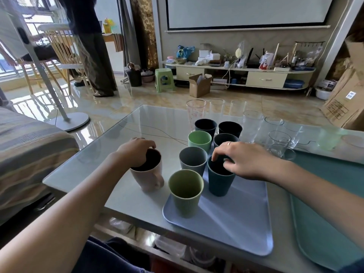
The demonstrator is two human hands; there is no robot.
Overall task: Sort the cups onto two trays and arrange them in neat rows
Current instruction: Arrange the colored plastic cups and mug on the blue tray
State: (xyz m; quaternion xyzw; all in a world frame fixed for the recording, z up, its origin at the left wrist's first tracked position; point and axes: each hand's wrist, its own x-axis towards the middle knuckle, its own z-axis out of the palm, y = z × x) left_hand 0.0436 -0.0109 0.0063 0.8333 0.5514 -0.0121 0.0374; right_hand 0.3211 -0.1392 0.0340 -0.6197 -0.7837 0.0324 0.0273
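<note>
Both forearms reach out low over the glass table [137,203], w/ my dark-trousered knee just beneath. Left hand [136,152] grips the pink mug [146,175] by its rim, fingers curled over the far edge & dipping inside; mug sits on bare glass, handle toward the tray. Just right of those fingers: olive-green cup [186,193] on the blue tray [236,223], front-left corner. Behind it a grey cup [193,160], then light-green cup [199,140]. Right hand [248,160], ring on, pinches the teal cup [220,180] at its rim, thumb on the near lip & fingertips on the far side; cup stands on the tray beside the olive one. Beyond my right knuckles: three dark cups [205,127]. Further right, clear glasses [278,138] cluster on the table, near the teal tray [331,213], which lies right of my wrist.
</note>
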